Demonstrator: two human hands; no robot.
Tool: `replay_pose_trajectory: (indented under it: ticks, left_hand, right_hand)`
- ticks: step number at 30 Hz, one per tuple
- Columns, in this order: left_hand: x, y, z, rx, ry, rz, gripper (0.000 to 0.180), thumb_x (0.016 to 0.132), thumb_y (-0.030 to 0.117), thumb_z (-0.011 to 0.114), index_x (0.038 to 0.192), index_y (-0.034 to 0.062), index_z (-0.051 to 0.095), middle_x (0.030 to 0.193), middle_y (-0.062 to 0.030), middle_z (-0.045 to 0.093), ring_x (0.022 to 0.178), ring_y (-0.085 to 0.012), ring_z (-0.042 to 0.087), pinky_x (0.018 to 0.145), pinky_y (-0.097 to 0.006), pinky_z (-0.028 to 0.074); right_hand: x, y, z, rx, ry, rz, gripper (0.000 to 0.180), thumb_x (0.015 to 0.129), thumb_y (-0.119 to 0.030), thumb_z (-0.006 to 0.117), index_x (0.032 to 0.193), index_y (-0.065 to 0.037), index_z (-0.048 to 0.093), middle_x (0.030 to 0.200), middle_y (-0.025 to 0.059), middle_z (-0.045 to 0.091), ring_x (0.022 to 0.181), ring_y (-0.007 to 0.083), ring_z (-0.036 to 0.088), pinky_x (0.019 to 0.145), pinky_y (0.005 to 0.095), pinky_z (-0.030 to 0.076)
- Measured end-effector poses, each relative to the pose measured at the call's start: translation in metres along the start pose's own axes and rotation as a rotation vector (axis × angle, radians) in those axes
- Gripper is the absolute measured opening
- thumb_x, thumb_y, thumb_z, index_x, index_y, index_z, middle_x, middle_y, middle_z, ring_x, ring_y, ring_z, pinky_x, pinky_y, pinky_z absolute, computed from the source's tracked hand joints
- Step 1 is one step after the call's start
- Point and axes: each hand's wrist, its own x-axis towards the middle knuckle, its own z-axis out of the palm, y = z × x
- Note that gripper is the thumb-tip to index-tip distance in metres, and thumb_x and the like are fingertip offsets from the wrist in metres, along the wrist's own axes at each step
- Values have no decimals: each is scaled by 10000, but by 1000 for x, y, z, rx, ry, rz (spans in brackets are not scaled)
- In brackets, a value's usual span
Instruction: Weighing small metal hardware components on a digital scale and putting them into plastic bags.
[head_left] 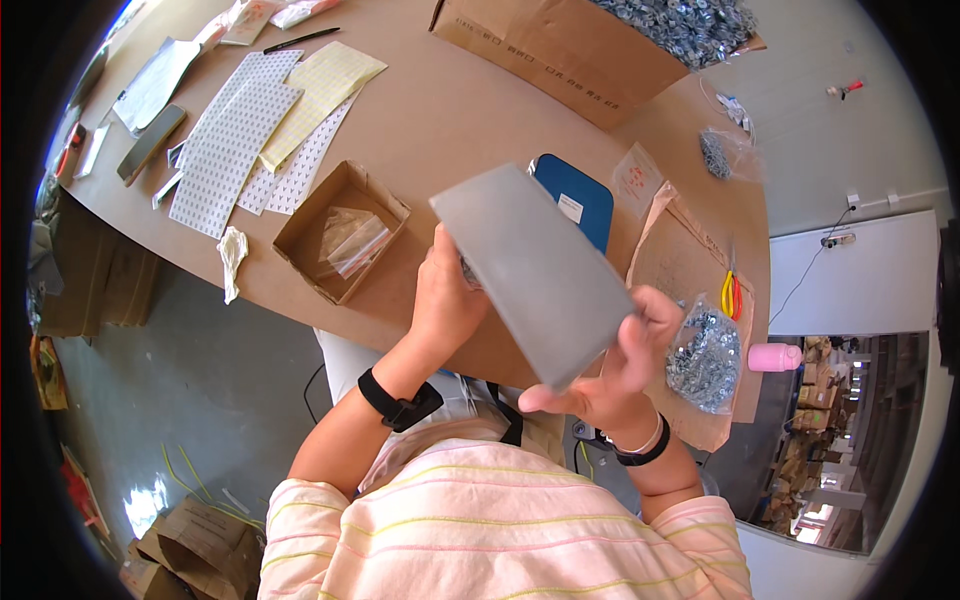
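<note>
Above the table's front edge I hold a flat grey rectangular panel or shallow box [535, 275], tilted, with its plain face up. My left hand [449, 287] grips its left edge. Those fingertips are hidden behind it, and something small and shiny shows beside them. My right hand [620, 370] is around its lower right end, fingers at the edge and thumb stretched out below. Behind the panel lies a blue box or tray [585, 195] with a white label, partly covered. Left of my left hand stands an open cardboard box [290, 245] holding clear plastic bags [350, 240].
A big carton [540, 60] of small metal parts [690, 25] stands at the back. On the right lie a bag of metal parts [703, 360], yellow-handled pliers [731, 295] and a pink bottle [774, 357]. Sticker sheets [235, 150] and a phone [152, 143] lie at the left.
</note>
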Motion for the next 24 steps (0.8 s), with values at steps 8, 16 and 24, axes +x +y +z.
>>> replay_pose_trajectory:
  ticks: [8,16,24]
  left_hand:
    - [4,22,-6,-14,-30,4,806,692,82,861,1347,53,393,952,-81,591,878,-256,618,815,-343,523]
    - [-7,14,-17,-138,-232,51,911,816,558,764,1319,64,188,1143,-92,300,1120,-202,349,1058,-370,327]
    - [-36,37,7,-392,-343,-68,738,977,685,347,1348,66,197,1145,-94,287,1067,-180,309,1025,-348,261]
  right_hand:
    - [4,36,16,405,403,272,929,825,-561,751,1509,-103,321,1402,169,364,1264,319,450,977,454,473]
    - [-4,145,1,667,103,1359,709,1042,-575,340,1424,17,419,1384,141,494,1260,241,491,1063,385,395]
    - [-37,13,36,382,-219,608,535,872,-215,756,1298,-9,507,1226,151,516,1007,264,563,780,370,514]
